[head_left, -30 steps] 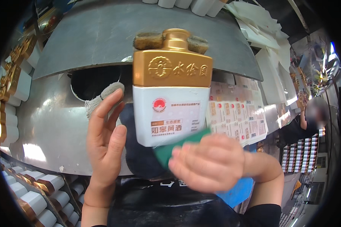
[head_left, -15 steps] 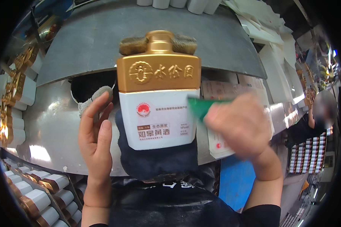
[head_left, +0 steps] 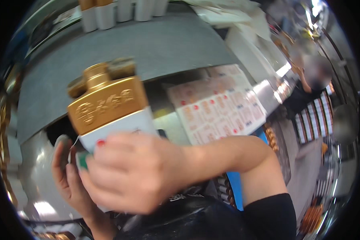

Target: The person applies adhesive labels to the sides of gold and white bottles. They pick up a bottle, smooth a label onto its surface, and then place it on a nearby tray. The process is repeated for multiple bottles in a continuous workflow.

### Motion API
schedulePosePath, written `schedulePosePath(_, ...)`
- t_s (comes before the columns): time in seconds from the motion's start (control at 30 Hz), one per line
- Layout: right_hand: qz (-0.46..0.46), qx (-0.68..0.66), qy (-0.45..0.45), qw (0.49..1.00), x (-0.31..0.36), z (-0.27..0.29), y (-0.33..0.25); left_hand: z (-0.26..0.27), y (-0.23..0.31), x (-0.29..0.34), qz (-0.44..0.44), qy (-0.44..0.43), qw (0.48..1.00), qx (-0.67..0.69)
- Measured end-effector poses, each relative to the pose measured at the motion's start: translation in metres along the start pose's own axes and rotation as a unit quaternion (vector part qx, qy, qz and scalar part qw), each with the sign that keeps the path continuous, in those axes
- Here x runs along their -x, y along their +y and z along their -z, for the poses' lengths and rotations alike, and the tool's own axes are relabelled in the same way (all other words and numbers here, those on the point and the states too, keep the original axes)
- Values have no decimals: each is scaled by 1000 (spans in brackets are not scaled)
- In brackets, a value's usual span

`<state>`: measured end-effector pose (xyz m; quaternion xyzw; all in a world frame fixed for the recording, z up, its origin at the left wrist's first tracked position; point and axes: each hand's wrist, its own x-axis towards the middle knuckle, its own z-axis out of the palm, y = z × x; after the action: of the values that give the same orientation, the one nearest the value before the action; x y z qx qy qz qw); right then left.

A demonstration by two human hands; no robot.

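A flat-shouldered bottle (head_left: 110,105) with a gold embossed top and a white body lies tilted, its gold neck between two brown padded blocks (head_left: 122,69). My right hand (head_left: 128,172), somewhat blurred, reaches across the white body and hides most of its front. It grips a green scraper (head_left: 82,161), whose corner shows at the bottle's left side. Close to that side, my left hand (head_left: 70,178) has its fingers raised and the thumb apart, a grey covering on a fingertip. Whether it touches the bottle is hidden.
A sheet of red-and-beige printed labels (head_left: 218,106) lies right of the bottle on the steel table (head_left: 168,44). White cylinders (head_left: 144,10) stand at the back; white paper (head_left: 252,52) is piled at the back right. A co-worker (head_left: 304,94) is at far right, near racked bottles.
My right hand with the scraper has swept left across the bottle's front to its left side. The view has shifted, and the bottle now appears tilted and farther left.
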<state>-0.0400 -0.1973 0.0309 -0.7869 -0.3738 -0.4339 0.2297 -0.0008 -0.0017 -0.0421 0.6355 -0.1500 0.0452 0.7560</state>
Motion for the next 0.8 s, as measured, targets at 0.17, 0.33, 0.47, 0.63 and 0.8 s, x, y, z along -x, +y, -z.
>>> schedulePosePath(0.17, -132, -89, -128, 979, 47, 35, -60, -10, -3, 1, -6, -36, 999, -9)
schedulePosePath(0.33, -562, -304, -105, 762, 90, 126, -38, -11, -3, -3, 3, -43, 999, -18)
schedulePosePath(0.47, -660, -236, -10, 713, 164, 190, -3, -14, 0, -11, 10, -59, 996, -73)
schedulePosePath(0.63, -546, 14, -137, 826, 184, 173, 87, -22, 6, -23, -4, -19, 997, -68)
schedulePosePath(0.8, -436, 188, -350, 808, 203, 146, 174, -30, 18, -30, -23, 23, 997, -70)
